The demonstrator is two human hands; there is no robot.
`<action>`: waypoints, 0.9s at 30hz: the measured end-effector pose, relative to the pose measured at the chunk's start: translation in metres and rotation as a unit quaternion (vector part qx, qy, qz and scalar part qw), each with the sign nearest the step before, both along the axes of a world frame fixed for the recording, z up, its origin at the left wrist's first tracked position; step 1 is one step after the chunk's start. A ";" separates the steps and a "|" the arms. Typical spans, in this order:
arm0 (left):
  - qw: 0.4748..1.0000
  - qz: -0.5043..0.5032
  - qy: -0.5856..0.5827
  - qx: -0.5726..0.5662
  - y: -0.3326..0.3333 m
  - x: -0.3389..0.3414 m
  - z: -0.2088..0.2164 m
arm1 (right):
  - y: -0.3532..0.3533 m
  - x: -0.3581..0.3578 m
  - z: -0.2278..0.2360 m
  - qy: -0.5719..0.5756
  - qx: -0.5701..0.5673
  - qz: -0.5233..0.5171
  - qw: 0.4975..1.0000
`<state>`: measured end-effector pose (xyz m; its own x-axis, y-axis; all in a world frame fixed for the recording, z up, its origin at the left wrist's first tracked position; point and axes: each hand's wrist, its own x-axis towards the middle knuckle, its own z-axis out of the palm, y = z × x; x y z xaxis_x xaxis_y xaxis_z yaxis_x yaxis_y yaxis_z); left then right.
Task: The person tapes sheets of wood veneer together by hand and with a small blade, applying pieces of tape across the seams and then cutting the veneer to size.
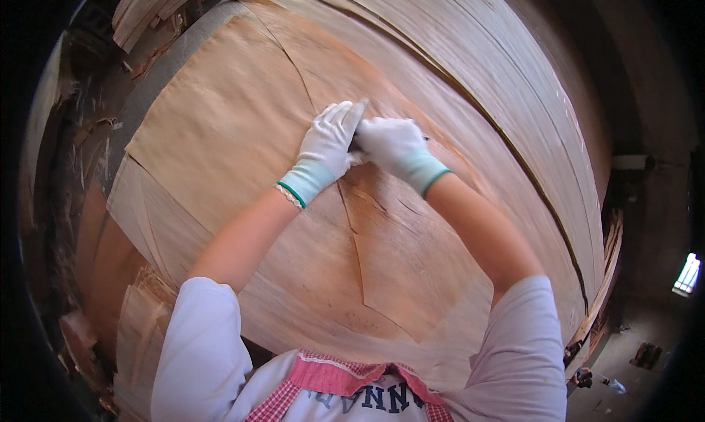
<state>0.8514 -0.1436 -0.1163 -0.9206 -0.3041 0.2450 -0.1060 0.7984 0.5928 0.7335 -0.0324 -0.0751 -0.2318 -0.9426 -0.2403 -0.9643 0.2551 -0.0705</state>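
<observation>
Thin wood veneer sheets (220, 106) lie spread beneath both hands, with a dark split running between two of them. My left hand (328, 141), in a white glove with a mint cuff, rests on the veneer with its fingers stretched forward. Right beside it, my right hand (396, 144) wears a matching glove and is closed in a fist. Something small and dark shows between the hands, but most of it is hidden by the right hand. Below them, a torn, darker patch (367, 194) marks the veneer next to a straight seam.
More pale veneer (485, 62) covers the far right, crossed by a long dark gap. Broken veneer scraps (150, 11) lie at the far left, and further veneer pieces (139, 326) stand near my left elbow. A bright window (687, 275) shows at the right.
</observation>
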 end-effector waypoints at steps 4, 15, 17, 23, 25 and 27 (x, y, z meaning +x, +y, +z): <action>0.998 -0.001 0.001 -0.068 -0.003 0.006 -0.004 | 0.056 -0.001 0.002 -0.002 -0.002 -0.087 0.996; 0.980 -0.021 0.002 -0.198 0.001 0.010 0.007 | 0.277 0.031 0.015 -0.104 -0.303 -0.488 0.812; 0.964 -0.122 -0.074 -0.224 0.020 -0.004 0.052 | 0.263 -0.018 0.018 -0.142 -0.334 -0.491 0.792; 0.923 -0.151 -0.040 -0.351 0.042 0.015 0.022 | 0.224 -0.007 0.043 0.022 -0.134 -0.442 0.887; 0.921 -0.129 -0.071 -0.361 0.050 0.026 0.024 | 0.221 0.031 0.080 0.078 -0.142 -0.405 0.900; 0.930 -0.096 -0.108 -0.339 0.058 0.031 0.025 | 0.214 0.083 0.130 0.093 -0.151 -0.402 0.899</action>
<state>0.8825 -0.0860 -0.0916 -0.9920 0.0274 0.1233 0.0185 0.9972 -0.0724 0.8162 0.1816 0.0552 -0.8761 -0.4692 0.1110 -0.4801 0.8702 -0.1106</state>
